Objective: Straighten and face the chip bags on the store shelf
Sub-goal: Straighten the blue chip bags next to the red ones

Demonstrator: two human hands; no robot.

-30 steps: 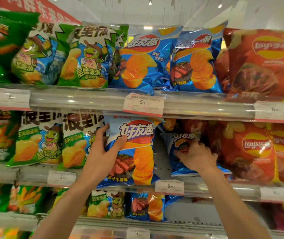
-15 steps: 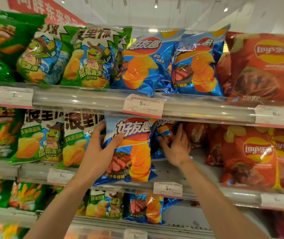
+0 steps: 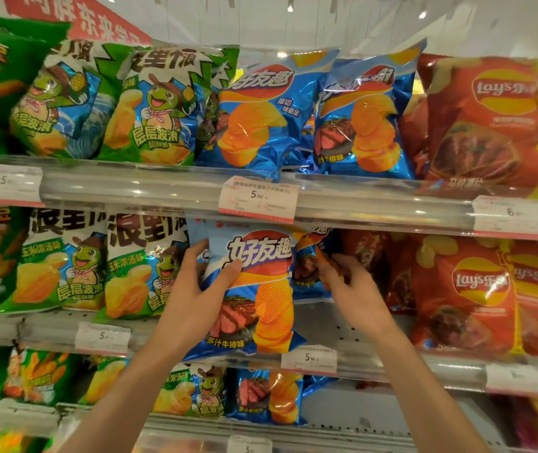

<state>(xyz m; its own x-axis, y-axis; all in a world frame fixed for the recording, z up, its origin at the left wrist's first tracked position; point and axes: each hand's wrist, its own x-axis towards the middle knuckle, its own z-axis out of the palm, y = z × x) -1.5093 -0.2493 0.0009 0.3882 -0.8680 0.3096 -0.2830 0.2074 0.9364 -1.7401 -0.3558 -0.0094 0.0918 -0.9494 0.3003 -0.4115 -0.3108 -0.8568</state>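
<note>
Glossy crinkled foil covers everything I see: puffy, pillow-shaped chip bags standing along clear plastic shelf rails with white paper price tags clipped on.

On the top shelf I count two blue foil bags printed with ridged orange chips, and two green-and-blue bags with a cartoon turtle to their left. Red bags with a yellow-and-red round logo fill the right side; how many stand behind the front ones I cannot tell.

On the middle shelf, my left hand grips the upright blue foil bag with a steak picture by its left edge, thumb across the front, fingers wrapped behind. That bag stands at the shelf's front lip, facing me, beside two more turtle bags.

My right hand reaches just past it, fingers curled and pinching a second, smaller-looking blue bag set further back, partly hidden behind the front one. Bare perforated metal shelf floor shows beneath that hand.
</note>
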